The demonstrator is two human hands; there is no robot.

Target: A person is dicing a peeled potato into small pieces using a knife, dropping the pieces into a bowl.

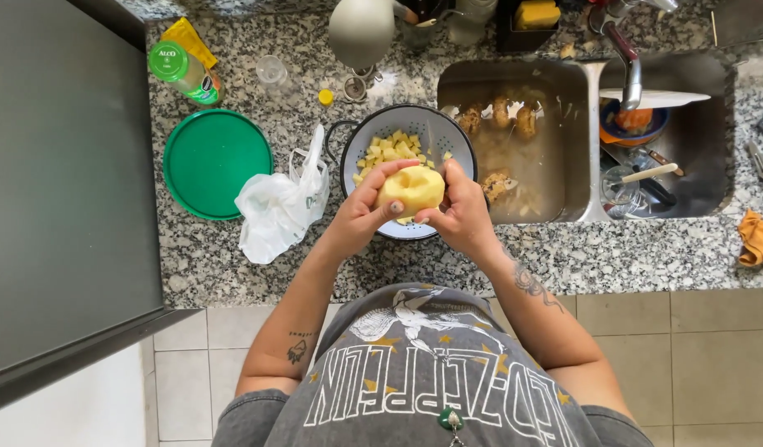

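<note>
Peeled potato (411,189) sits between both hands, right over the colander (361,141) w/ diced pieces inside. Left hand (362,213) cups it from 9 o'clock, fingers wrapped around its side. Right hand (462,217) closes on it from 3 o'clock; can't tell if it holds a blade. Long axis runs approx 9-to-3. Sink (576,83) lies at 2 o'clock, plastic bag (280,207) at 9.

Peeled yellow potato (411,189) above colander (365,141)
</note>
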